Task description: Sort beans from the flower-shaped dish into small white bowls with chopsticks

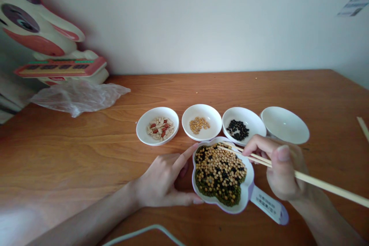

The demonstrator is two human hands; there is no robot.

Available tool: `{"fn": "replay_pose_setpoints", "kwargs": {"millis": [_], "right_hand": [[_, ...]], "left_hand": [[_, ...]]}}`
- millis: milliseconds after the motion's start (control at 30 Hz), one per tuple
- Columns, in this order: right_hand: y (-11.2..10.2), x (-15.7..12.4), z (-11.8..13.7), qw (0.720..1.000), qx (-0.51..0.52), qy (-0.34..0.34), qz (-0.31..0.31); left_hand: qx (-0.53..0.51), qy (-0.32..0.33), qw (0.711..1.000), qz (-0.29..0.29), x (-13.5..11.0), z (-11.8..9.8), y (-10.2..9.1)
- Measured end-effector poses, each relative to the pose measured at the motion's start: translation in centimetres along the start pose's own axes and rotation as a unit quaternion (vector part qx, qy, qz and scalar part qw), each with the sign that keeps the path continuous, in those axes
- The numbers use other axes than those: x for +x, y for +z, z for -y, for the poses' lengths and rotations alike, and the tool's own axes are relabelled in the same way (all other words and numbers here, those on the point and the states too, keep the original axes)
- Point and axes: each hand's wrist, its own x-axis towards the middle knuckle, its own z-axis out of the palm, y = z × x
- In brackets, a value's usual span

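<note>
A brown wooden table is the biggest thing. A toy dog stands at the far left, with a clear plastic bag near it. The white dish with a handle sits at the front, just below four white bowls. The left hand has its thumb and pointing finger spread wide, touching the dish's left edge. The right hand grips two chopsticks, their tips over the dish's top part. The bowls hold peanuts, yellow beans and black beans. Small mixed beans cover the dish.
</note>
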Motion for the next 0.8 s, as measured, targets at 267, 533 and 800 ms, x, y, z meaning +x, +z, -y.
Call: {"fn": "replay_pose_setpoints", "kwargs": {"millis": [267, 533, 800], "right_hand": [[-1.5, -0.2, -0.6, 0.999, 0.030, 0.032, 0.006], [-1.8, -0.3, -0.9, 0.990, 0.107, 0.084, 0.025], [-1.4, 0.2, -1.3, 0.986, 0.102, 0.128, 0.044]], "left_hand": [[0.016, 0.004, 1.000, -0.001, 0.0, -0.1, -0.1], [0.007, 0.001, 1.000, 0.005, 0.0, 0.0, -0.1], [-0.007, -0.007, 1.000, 0.008, 0.0, 0.0, 0.0]]}}
